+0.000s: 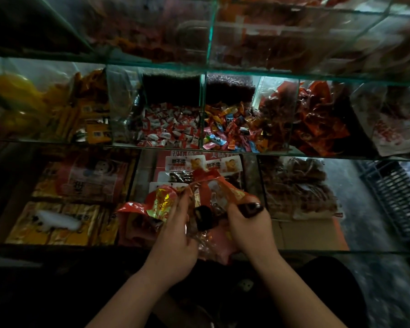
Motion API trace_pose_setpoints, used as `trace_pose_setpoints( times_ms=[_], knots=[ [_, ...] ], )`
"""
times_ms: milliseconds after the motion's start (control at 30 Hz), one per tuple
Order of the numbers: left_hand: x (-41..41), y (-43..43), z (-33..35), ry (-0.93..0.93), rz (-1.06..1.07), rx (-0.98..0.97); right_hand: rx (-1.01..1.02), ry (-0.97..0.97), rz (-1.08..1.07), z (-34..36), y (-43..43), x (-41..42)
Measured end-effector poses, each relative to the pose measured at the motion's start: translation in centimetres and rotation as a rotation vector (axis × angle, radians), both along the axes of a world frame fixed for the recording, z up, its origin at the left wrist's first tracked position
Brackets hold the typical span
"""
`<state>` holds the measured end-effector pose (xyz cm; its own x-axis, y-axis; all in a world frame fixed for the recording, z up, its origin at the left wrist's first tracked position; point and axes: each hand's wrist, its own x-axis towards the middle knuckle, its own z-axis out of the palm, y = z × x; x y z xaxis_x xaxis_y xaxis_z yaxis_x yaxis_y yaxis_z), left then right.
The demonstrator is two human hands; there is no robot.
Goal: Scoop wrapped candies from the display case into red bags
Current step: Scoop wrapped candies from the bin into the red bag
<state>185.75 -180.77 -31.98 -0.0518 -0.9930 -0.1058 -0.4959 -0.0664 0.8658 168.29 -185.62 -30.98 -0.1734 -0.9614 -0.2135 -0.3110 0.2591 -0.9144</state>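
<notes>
Gripping a crumpled red bag (219, 189) in the fingers of left hand (175, 235) and right hand (249, 224), seemingly opening it; likely early, wrapped candies (173, 129) unscooped in the display case (128, 145).

The red bag (225, 192) is glossy red and partly see-through, with crinkled gold foil print on its left flap. Straight above it, the wrapped candies (171, 129) are red and white. Above and slightly right of the bag, the mixed candies (227, 131) are pink, blue, orange and yellow. Farther up and right of it, the crumpled packets (317, 119) are red-orange. Up and left of the bag, the stacked packets (85, 110) are yellow-orange. Just behind the bag, the label cards (185, 162) are white with black characters. Right of it, the bagged snacks (298, 188) are brown. Above the bag, the glass dividers (202, 102) have green edges.
</notes>
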Motion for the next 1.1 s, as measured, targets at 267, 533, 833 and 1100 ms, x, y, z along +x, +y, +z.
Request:
trace_pose_setpoints(
  times_ms=[267,533,833,1100],
  knots=[
    [-0.4,-1.3,0.2,0.047,0.068,0.021,0.027,-0.422,-0.243,1.8,1.4,-3.1],
    [-0.6,-2.0,0.0,0.157,0.079,0.058,0.111,-0.635,-0.335,2.2,2.4,-6.1],
    [-1.1,-2.2,1.7,-0.160,0.123,-0.125,0.130,-0.687,-0.434,3.2,3.1,-8.1],
    [-4.3,-1.3,3.8,-0.286,-0.013,-0.473,0.065,-0.716,-0.451,5.0,3.7,-8.6]
  ],
)
